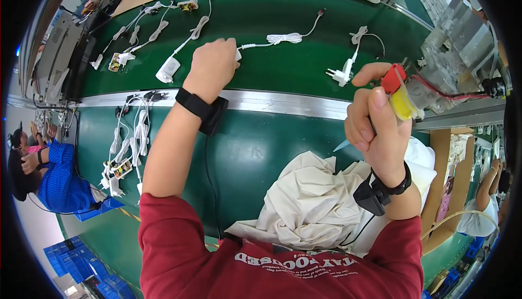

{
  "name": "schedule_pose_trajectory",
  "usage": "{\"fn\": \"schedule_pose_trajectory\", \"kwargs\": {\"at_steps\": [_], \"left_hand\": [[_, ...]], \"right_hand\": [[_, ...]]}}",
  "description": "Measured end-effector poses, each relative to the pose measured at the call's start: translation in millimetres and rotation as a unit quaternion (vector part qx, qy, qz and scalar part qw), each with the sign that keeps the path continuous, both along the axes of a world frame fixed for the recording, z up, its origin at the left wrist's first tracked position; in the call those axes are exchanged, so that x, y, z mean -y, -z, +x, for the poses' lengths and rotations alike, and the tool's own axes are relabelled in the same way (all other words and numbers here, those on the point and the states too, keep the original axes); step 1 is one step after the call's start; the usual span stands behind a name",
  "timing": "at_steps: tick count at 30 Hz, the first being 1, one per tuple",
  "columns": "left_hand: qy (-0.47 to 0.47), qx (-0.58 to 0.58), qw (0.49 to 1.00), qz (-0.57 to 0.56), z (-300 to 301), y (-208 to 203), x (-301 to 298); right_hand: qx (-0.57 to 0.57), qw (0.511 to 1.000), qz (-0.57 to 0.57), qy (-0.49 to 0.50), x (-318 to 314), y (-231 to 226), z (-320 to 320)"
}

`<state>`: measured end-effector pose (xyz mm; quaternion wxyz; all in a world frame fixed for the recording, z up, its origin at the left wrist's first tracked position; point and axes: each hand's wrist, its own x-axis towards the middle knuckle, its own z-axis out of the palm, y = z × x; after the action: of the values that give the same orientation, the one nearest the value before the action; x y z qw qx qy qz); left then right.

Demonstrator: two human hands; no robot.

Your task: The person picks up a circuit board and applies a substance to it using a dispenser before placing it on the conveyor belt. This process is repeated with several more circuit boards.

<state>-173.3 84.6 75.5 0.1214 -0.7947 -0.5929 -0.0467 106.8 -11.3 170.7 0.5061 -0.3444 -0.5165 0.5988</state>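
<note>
My left hand (215, 62) is closed over a small white power adapter (238, 55), mostly hidden under the fingers. Its white cable (285, 38), coiled in a tied bundle, runs to the right along the green belt. At the right, the fingers of my right hand (380, 119) are curled, and the tip of a light blue pointed stick (342, 145) juts out below them. Right beside the thumb and index finger is a red and yellow taped block (399, 89) with wires; whether the fingers press on it I cannot tell. Nearby lies a white plug adapter (341, 74) with its cable.
More white adapters (168, 69) with cables lie on the belt to the left. Several others (117, 171) hang together over the near bench. A cream cloth (310, 201) is heaped before me. A metal rail (283, 103) crosses the bench; a cardboard box (454, 190) stands right. Co-workers sit both sides.
</note>
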Motion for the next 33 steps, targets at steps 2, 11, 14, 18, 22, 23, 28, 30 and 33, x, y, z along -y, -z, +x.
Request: {"fn": "schedule_pose_trajectory", "kwargs": {"at_steps": [2,11,14,18,22,23,28,30,33], "left_hand": [[-0.007,0.197,0.977,-0.086,9.5,4.1,4.8],[0.028,0.781,0.288,-0.553,160.6,62.9,101.8],[0.062,0.777,0.267,-0.566,177.9,80.4,98.5],[0.092,0.770,0.259,-0.575,176.9,87.3,91.9],[0.096,0.774,0.261,-0.568,176.0,92.6,89.2],[0.099,0.775,0.262,-0.567,175.7,93.9,89.2],[0.103,0.778,0.260,-0.563,173.7,98.7,86.8],[0.103,0.777,0.257,-0.565,173.5,101.0,86.8],[0.102,0.775,0.253,-0.570,174.3,103.5,86.7]], "right_hand": [[0.015,1.000,0.003,0.007,-0.1,1.9,-2.9],[0.083,0.992,-0.007,0.093,-30.6,27.8,1.6],[0.103,0.987,-0.022,0.123,-40.7,41.9,11.8],[0.113,0.985,-0.032,0.128,-47.9,55.5,18.4],[0.117,0.985,-0.034,0.121,-49.1,61.9,22.2],[0.118,0.985,-0.034,0.119,-49.7,63.3,21.8],[0.118,0.986,-0.034,0.109,-50.6,67.6,21.1],[0.117,0.987,-0.034,0.106,-49.7,68.9,21.1],[0.117,0.987,-0.034,0.102,-48.8,71.2,21.5]]}}
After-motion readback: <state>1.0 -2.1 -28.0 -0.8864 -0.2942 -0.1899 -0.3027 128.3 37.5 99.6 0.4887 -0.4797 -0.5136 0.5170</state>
